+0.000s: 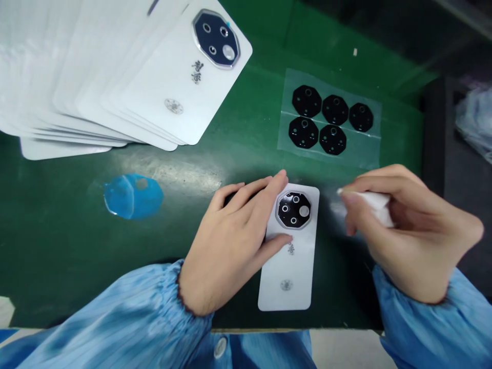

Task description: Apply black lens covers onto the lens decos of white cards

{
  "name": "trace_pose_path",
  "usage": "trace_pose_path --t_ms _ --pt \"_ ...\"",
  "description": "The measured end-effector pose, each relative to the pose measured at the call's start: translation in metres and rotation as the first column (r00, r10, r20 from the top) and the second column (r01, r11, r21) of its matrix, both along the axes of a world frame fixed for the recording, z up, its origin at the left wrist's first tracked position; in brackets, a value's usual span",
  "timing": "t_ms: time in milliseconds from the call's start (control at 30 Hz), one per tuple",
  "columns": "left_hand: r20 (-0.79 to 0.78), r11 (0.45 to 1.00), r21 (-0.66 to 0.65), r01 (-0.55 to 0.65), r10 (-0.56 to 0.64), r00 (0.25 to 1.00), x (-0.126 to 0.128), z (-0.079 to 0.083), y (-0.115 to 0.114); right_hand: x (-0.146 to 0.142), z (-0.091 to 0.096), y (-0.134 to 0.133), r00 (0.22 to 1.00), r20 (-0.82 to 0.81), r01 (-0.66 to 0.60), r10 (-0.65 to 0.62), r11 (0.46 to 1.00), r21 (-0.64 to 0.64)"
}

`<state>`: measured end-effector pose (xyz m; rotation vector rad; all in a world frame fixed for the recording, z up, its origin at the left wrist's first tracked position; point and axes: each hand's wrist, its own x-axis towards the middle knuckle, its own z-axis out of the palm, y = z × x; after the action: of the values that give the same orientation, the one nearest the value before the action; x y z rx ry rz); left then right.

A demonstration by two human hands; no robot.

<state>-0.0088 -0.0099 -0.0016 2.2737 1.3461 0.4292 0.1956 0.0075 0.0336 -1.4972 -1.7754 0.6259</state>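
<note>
A white phone back cover point(289, 271) lies on the green mat, with a black octagonal camera lens piece point(294, 209) set in its upper part. My left hand point(230, 241) lies flat on the cover's left side, fingers stretched out around the lens piece, thumb touching the cover just below it. My right hand point(407, 230) hovers to the right of the cover, fingers closed on a small white wipe point(374, 202) that points toward the lens piece.
A fanned stack of white back covers point(115, 77) fills the far left. A clear sheet point(369, 148) carrying several black lens pieces point(332, 123) lies at the far right. Peeled blue film point(132, 196) sits on the mat point(238, 133) at the left.
</note>
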Motion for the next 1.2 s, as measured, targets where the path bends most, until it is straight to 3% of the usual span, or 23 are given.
trace_pose_path --t_ms 100,233,700,833,933,1067,1200 --pt "-0.021 1.000 0.003 -0.008 0.008 1.000 0.000 0.000 -0.001 0.021 -0.016 0.003 0.946 -0.270 0.171 -0.182 0.983 -0.065" --pt "-0.060 1.000 -0.023 -0.020 0.019 0.998 0.001 0.001 0.000 0.033 -0.032 0.006 0.841 -0.454 0.215 -0.295 0.951 -0.221" --pt "-0.086 0.995 -0.087 -0.040 0.032 0.996 -0.001 -0.003 0.002 0.034 -0.028 0.002 0.839 -0.425 0.242 -0.341 0.932 -0.270" --pt "-0.047 0.997 -0.063 -0.034 0.031 0.998 -0.001 -0.003 0.000 0.033 -0.027 0.001 0.852 -0.384 0.266 -0.356 0.926 -0.268" --pt "0.053 0.994 -0.028 -0.102 0.104 0.993 -0.002 0.003 0.002 0.033 -0.028 0.001 0.851 -0.377 0.282 -0.365 0.924 -0.258" --pt "0.251 0.969 -0.016 -0.248 0.244 0.937 0.003 0.012 0.024 0.035 -0.032 0.000 0.838 -0.426 0.244 -0.342 0.932 -0.269" --pt "0.280 0.983 0.043 -0.178 0.159 0.947 0.020 0.012 0.068 0.037 -0.036 0.000 0.836 -0.446 0.243 -0.321 0.944 -0.224"
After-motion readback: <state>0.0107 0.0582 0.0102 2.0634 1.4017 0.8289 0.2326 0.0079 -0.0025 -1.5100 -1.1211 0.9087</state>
